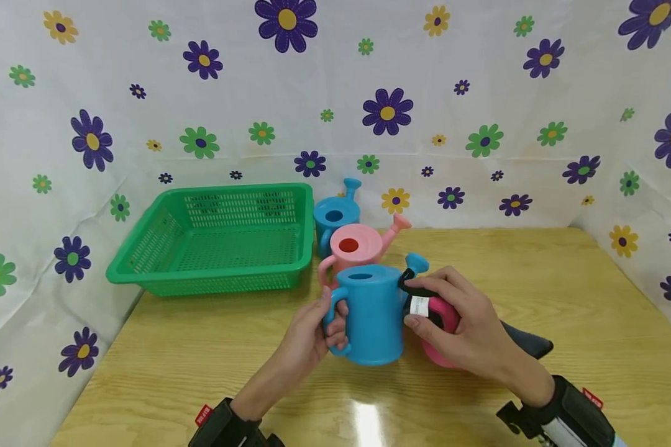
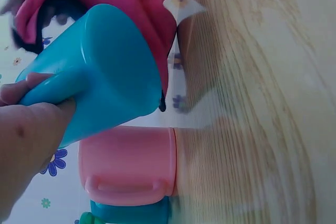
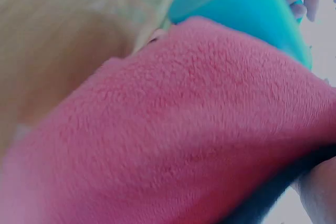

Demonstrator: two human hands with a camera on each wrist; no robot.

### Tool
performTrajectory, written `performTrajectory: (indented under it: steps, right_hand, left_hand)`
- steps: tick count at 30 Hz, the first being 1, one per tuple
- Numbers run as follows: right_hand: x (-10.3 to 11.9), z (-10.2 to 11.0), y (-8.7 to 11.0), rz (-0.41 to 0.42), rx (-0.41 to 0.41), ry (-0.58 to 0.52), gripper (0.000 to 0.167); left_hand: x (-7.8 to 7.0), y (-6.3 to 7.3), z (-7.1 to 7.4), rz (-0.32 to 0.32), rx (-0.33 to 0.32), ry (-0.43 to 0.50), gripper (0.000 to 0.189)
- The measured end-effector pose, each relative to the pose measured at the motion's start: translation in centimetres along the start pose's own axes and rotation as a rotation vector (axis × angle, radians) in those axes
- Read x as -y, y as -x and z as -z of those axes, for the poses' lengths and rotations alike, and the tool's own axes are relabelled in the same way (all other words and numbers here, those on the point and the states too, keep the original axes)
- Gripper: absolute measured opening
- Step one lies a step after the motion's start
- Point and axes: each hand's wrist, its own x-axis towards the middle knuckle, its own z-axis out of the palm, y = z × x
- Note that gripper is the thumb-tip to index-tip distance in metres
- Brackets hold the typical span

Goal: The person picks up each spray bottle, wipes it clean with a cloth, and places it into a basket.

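Note:
My left hand (image 1: 312, 326) grips the handle of a blue watering can (image 1: 374, 320), fingers curled round it. In the left wrist view the can's underside shows, so it is raised off the table and tilted. My right hand (image 1: 472, 326) pinches a fuzzy pink cloth (image 1: 446, 315) with dark edging and a white label, beside the can's spout. The cloth hangs close against the can's right side and fills most of the right wrist view (image 3: 173, 119). Whether it touches the can's wall is hard to tell.
Behind the held can stand a pink watering can (image 1: 358, 241) and another blue watering can (image 1: 328, 217). A green perforated basket (image 1: 212, 282) sits at the back left of the wooden table (image 1: 218, 360). A flower-print sheet (image 1: 335, 74) encloses the back and sides.

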Motion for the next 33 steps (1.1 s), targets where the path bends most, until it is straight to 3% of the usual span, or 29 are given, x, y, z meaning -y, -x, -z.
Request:
performTrajectory:
  steps: [3,10,15,26,33]
  right_hand:
    - [0.5,-0.4,-1.1,0.056,0.009,0.02,0.04]
    - [0.4,-1.6,-2.4,0.292,-0.04,0.125,0.031]
    - [0.2,-1.9,-2.7,0.385,-0.044,0.237,0.023]
    - [0.6,-2.5,-3.1,0.498,-0.017,0.323,0.021]
    - [0.9,-3.0,-2.8,0.511,0.031,0.366,0.02]
  left_hand:
    - [-0.2,0.0,0.0,-0.009,0.015,0.021,0.043]
    - [0.1,-0.2,-0.2,-0.016,0.044,0.032,0.041]
    - [0.2,-0.2,-0.6,-0.014,0.07,0.003,0.043]
    - [0.0,0.2,-0.8,-0.036,0.051,-0.129,0.044]
    - [0.0,0.5,-0.7,-0.054,0.053,-0.161,0.042]
